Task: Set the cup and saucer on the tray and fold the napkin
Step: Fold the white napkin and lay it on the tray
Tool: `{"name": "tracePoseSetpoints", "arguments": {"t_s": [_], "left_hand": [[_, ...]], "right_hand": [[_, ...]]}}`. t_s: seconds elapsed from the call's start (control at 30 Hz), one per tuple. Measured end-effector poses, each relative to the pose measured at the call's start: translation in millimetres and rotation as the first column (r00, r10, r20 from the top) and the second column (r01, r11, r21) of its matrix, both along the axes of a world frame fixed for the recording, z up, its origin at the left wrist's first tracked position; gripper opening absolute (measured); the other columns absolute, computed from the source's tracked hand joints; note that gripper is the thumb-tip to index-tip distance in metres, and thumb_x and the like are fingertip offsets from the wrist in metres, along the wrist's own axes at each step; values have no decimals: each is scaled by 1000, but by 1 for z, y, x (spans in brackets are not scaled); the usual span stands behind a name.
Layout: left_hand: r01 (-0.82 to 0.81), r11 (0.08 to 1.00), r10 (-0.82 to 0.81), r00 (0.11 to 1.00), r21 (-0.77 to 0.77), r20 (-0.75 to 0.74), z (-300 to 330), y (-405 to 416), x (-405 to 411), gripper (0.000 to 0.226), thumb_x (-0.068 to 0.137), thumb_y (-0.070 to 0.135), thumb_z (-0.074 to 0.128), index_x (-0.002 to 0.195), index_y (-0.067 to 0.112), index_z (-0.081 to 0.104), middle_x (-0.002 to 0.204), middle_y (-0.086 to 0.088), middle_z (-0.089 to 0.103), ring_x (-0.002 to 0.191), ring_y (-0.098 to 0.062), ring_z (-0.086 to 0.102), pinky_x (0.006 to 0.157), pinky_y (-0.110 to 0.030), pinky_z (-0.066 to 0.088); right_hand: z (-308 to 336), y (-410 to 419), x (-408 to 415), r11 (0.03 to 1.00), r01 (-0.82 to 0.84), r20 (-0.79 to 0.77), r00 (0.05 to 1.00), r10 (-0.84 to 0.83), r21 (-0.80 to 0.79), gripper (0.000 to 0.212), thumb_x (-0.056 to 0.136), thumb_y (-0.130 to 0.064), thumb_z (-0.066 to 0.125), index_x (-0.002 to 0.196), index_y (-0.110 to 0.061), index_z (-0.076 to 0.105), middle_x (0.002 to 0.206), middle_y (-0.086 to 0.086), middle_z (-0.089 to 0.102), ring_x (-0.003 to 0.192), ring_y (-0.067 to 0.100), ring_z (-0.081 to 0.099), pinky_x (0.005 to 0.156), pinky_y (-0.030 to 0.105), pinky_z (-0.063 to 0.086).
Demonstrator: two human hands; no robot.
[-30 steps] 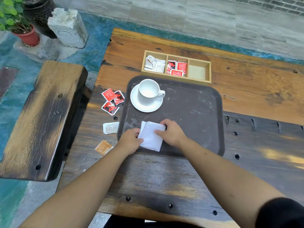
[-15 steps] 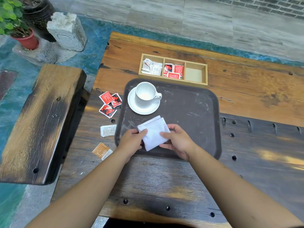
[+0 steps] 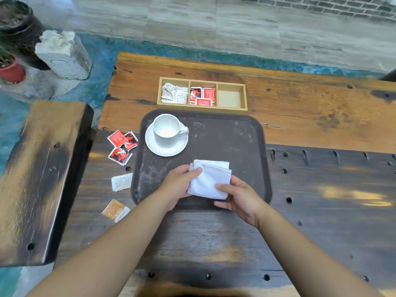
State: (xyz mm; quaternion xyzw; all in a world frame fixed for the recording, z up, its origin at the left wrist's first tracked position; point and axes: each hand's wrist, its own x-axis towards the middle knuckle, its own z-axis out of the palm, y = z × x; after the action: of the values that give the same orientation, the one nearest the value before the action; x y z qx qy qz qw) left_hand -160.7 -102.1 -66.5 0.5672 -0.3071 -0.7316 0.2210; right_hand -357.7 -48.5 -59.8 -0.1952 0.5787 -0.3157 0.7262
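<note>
A white cup stands upright on a white saucer in the far left corner of the dark brown tray. A white napkin, folded into a small square, is held over the tray's near part. My left hand pinches its left edge with the thumb on top. My right hand grips its near right corner from below.
A wooden three-compartment box with sachets sits beyond the tray. Red sachets, a white sachet and an orange one lie left of the tray. A wooden bench stands at the left.
The napkin was pressed flat on the tray a second ago; both hands have since lifted it and turned it, and it is now held squarer and further right.
</note>
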Motion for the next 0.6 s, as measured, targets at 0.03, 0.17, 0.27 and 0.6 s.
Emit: {"name": "tracePoseSetpoints", "arguments": {"t_s": [0.03,0.17,0.27,0.6], "left_hand": [[20,1000,-20,1000,-12,1,1,-4,-4,25,91,38,65,110,23,70,107,3,77,100,-15,72,80,-33,58],[66,997,-66,998,-46,9,3,-27,-23,25,93,33,63,114,21,69,110,1,76,103,-16,71,90,-39,58],[85,994,-82,996,-73,47,2,-47,-40,27,95,31,62,115,15,69,112,-3,75,103,-19,71,93,-40,56],[116,986,-92,977,-118,191,-21,-106,-84,22,92,30,65,108,16,68,106,-3,75,101,-22,71,96,-45,54]], "right_hand": [[2,-3,-5,1000,-8,-22,1000,8,-2,35,90,-30,67,124,-23,63,122,-1,71,110,17,69,85,39,57],[4,-23,-24,1000,7,-163,987,-8,-10,42,89,-52,60,117,-22,67,112,-3,75,105,16,71,90,41,56],[0,-42,-38,999,18,-225,974,-25,-36,39,91,-51,59,111,-19,68,110,-1,76,103,17,71,86,38,56],[-31,-106,-77,999,31,-358,933,-44,-42,21,92,-43,59,88,-25,70,90,-6,75,87,12,69,72,30,56]]}}
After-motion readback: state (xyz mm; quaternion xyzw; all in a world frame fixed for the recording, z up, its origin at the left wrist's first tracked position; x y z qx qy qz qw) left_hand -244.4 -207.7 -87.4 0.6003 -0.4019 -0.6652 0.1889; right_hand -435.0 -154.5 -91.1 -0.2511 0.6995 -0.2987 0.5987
